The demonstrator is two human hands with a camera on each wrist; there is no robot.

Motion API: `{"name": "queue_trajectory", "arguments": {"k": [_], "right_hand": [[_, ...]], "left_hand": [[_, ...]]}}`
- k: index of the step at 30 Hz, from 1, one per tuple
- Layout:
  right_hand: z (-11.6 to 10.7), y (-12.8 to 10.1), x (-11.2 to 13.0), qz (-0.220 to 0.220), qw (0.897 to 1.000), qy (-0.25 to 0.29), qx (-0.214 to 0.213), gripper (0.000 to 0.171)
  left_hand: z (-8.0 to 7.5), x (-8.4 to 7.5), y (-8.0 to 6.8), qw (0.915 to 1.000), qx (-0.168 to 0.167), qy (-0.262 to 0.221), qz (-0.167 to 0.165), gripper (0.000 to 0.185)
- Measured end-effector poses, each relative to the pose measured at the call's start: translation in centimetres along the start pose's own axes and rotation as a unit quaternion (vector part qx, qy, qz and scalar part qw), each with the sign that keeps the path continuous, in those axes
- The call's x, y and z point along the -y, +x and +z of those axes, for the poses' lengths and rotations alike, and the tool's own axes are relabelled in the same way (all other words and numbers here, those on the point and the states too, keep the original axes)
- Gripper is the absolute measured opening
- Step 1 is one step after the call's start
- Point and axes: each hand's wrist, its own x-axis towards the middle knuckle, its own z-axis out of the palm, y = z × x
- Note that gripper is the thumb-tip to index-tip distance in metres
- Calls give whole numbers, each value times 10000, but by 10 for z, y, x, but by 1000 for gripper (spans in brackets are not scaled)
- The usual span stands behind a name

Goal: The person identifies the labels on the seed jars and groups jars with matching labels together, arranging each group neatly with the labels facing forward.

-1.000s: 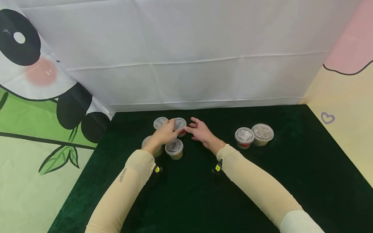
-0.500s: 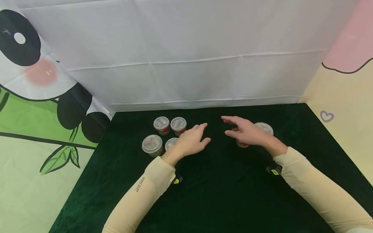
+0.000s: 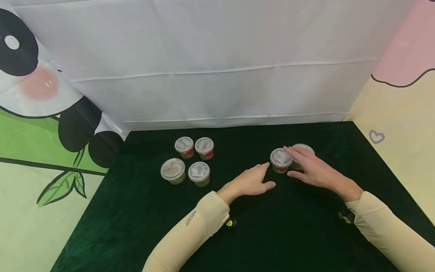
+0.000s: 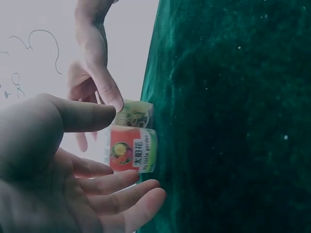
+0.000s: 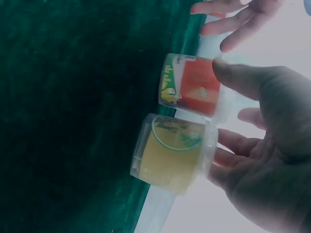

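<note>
The right hand (image 3: pixel 314 172) rests spread over two small lidded tubs (image 3: pixel 281 159) at 2 o'clock on the surface (image 3: pixel 238 234); the left hand (image 3: pixel 249 183), open, holds nothing; tubs look light, stiff, slick; grip the sides.

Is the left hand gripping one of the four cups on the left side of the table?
No, the left hand lies open on the green cloth, apart from the four cups and holding nothing.
</note>
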Motion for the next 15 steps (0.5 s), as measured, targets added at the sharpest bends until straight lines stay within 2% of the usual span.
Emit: {"name": "queue_trajectory", "arguments": {"k": [15], "right_hand": [[10,8,-7,294,9995,-123,49,77]], "left_hand": [[4,6,8,9996,39,-243,129,72]]}}
